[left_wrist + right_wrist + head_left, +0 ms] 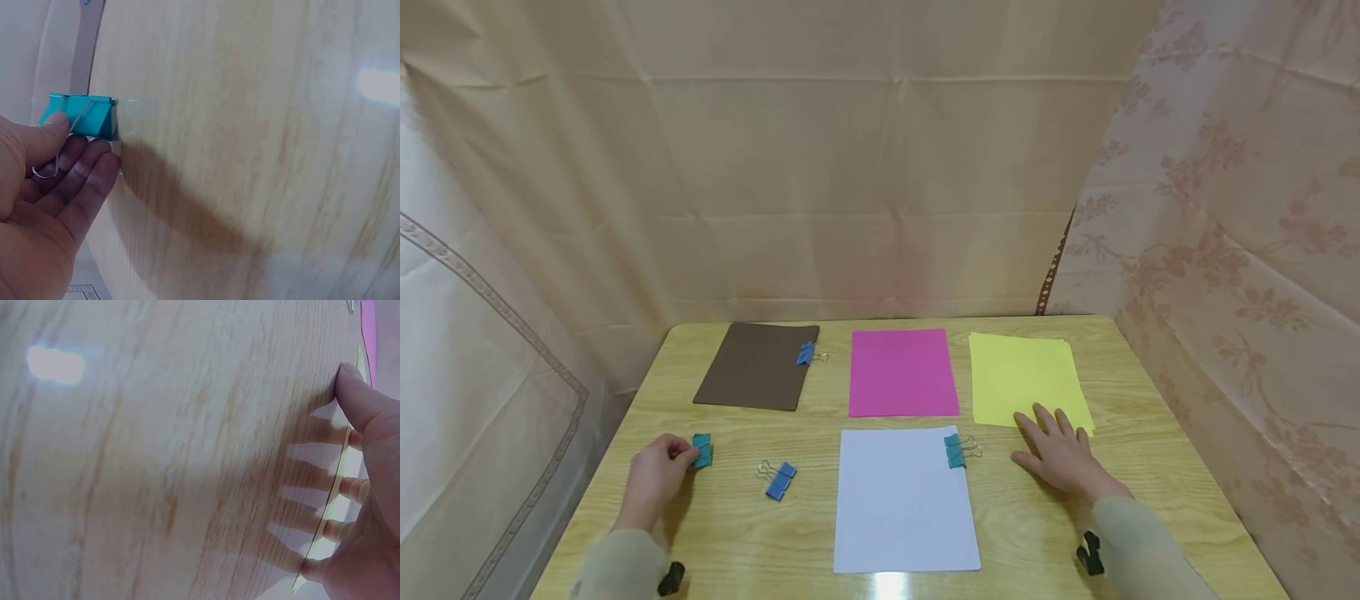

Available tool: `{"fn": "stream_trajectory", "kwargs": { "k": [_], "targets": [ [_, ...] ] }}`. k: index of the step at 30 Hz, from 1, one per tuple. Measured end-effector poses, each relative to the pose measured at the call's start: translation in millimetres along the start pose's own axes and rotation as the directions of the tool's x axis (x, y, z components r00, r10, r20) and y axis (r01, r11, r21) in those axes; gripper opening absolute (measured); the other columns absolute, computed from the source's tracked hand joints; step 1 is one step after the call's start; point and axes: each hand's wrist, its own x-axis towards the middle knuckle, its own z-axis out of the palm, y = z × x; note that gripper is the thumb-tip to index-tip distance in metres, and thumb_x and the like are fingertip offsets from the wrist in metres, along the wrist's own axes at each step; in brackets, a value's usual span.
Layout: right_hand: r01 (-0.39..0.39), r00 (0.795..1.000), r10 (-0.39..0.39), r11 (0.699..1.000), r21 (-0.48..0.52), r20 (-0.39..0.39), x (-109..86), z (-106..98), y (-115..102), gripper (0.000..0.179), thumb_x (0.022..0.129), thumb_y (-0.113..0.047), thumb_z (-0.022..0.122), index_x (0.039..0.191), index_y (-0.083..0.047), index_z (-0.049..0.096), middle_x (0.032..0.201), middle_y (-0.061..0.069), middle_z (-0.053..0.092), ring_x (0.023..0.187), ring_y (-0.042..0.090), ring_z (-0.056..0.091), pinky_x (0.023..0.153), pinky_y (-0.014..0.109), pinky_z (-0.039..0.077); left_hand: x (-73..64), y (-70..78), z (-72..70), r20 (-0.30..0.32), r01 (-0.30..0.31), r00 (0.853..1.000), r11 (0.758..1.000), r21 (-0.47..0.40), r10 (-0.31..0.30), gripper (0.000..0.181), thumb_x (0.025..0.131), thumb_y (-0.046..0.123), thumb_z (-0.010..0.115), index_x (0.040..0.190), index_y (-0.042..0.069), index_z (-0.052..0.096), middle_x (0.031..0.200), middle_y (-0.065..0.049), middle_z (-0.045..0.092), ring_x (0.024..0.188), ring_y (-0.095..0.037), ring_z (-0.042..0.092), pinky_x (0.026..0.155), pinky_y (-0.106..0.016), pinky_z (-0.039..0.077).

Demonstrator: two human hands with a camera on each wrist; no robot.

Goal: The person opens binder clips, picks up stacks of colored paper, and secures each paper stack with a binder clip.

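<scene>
At the table's left, my left hand (658, 477) pinches a teal binder clip (702, 451) by its wire handles. The left wrist view shows the thumb (47, 134) over one handle of that clip (81, 115), the fingers beneath. Over on the right, my right hand (1063, 454) is spread, fingertips resting on the front edge of a stack of yellow paper (1030, 375). In the right wrist view the fingers of this hand (375, 481) reach the edge of the yellow sheets (325, 540). The yellow stack's corners are slightly uneven, and it carries no visible clip.
A white paper stack (902, 508) with a teal binder clip (955, 451) lies front centre. Behind are magenta paper (902, 372) and brown paper (756, 367) with a blue clip (806, 353). A loose blue binder clip (781, 482) lies between my left hand and the white stack.
</scene>
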Motion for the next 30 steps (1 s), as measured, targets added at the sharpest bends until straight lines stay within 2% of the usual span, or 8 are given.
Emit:
{"fn": "stream_trajectory", "kwargs": {
  "k": [7,15,24,30],
  "targets": [
    [-0.002,1.0,0.002,1.0,0.002,-0.003,-0.2,0,0,0.068,0.099,-0.043,0.064,0.152,-0.005,0.045,0.157,0.033,0.03,0.139,0.067,0.024,0.099,0.086,0.024,-0.7,1.7,6.3,-0.003,0.003,1.0,1.0,0.019,-0.003,0.019,0.101,0.014,0.064,0.101,-0.002,0.057,0.093,-0.017,0.059,0.087,-0.03,0.054,0.073,-0.039,0.047],
    [-0.002,1.0,0.002,1.0,0.006,-0.003,0.2,1,1,0.069,0.099,-0.045,0.064,0.152,-0.005,0.045,0.157,0.033,0.03,0.139,0.067,0.024,0.099,0.086,0.024,-1.1,-0.2,11.2,-0.021,-0.046,0.999,0.998,0.051,0.047,0.02,0.097,0.015,0.071,0.094,0.001,0.057,0.088,-0.013,0.06,0.081,-0.028,0.055,0.068,-0.036,0.044],
    [-0.002,1.0,0.002,1.0,0.003,-0.011,-0.1,0,-1,0.067,0.099,-0.043,0.065,0.151,-0.005,0.045,0.156,0.033,0.031,0.139,0.067,0.025,0.099,0.086,0.024,-0.4,-0.1,13.0,0.021,-0.025,0.999,0.999,0.037,0.024,0.023,0.094,0.018,0.074,0.093,0.003,0.058,0.088,-0.011,0.061,0.081,-0.026,0.054,0.067,-0.035,0.043],
    [-0.007,1.0,0.007,1.0,-0.001,-0.005,0.0,0,-1,0.068,0.099,-0.043,0.064,0.152,-0.005,0.045,0.157,0.033,0.031,0.139,0.066,0.025,0.099,0.086,0.024,-1.6,-3.0,11.8,0.049,-0.039,0.998,0.999,0.019,0.038,0.028,0.094,0.025,0.075,0.096,0.003,0.058,0.091,-0.011,0.062,0.081,-0.025,0.055,0.066,-0.034,0.044]
  ]
}}
